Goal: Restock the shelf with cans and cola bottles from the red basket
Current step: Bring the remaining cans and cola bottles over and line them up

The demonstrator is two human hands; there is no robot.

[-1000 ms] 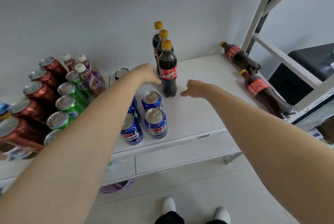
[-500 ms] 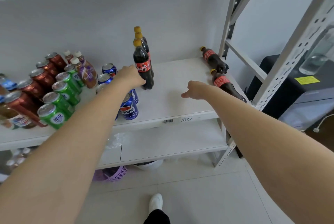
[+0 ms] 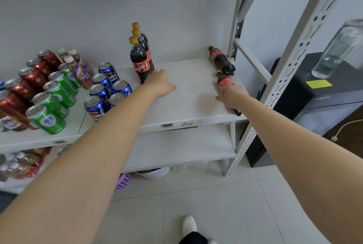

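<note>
Left hand (image 3: 160,83): I see it back-up over the white shelf (image 3: 188,102), its knuckles against the foot of the front standing bottle. The fingers are tucked out of my view, so I cannot tell whether it grips.
Right hand (image 3: 230,94): wrapped over the near lying cola bottle (image 3: 225,82), thumb on the left side. The bottle's base shows below the wrist at the shelf's front right corner.
Far lying cola bottle (image 3: 221,59): on its side just behind the near one, beside the perforated post (image 3: 290,51).
Standing cola bottles (image 3: 138,60): three upright in a file running to the back wall, yellow caps on.
Blue cans (image 3: 102,91): upright in two files, just left of the standing bottles.
Green cans (image 3: 53,102): one file, left of the blue.
Red cans (image 3: 25,84): one file at the far left.
Coffee bottles (image 3: 81,69): behind the green cans.
Lower left: a red container (image 3: 29,165) with capped bottles, too blurred for me to identify.
</note>
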